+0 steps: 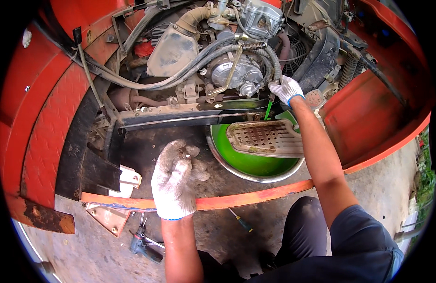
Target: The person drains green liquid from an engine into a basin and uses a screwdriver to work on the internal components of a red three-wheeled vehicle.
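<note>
One gloved right grip, curled closed around a hose.

Stained grey floor, greenery at right

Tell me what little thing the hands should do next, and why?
I'd say the right hand should hold the hose steady: green liquid is streaming from its end close to the dotted plate, which covers part of the metal basin, so a wobble might splash.

Basin partly hidden by footrest, piece in left hand unclear
</note>
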Action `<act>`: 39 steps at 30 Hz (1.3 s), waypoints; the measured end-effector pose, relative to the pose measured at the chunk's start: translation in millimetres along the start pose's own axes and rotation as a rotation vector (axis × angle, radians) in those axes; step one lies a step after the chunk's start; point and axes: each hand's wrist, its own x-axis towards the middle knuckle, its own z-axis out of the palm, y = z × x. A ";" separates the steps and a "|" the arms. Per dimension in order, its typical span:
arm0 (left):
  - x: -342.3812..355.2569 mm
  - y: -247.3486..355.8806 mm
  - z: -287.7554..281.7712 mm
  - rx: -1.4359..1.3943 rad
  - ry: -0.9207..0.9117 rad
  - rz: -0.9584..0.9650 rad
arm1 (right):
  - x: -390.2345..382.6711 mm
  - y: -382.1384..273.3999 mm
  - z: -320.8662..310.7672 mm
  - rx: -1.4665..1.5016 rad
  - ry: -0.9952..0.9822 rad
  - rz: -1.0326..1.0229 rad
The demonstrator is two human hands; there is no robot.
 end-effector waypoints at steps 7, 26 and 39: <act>1.3 -0.2 -2.3 0.001 -0.016 -0.002 | -2.9 -3.4 0.2 -0.047 0.010 -0.058; 1.5 -1.1 -3.1 -0.018 -0.037 0.001 | -0.7 -3.6 -1.2 -0.019 -0.001 0.017; 1.7 -1.7 -2.0 -0.018 -0.039 0.009 | -3.5 -4.6 -3.2 -0.001 0.032 -0.004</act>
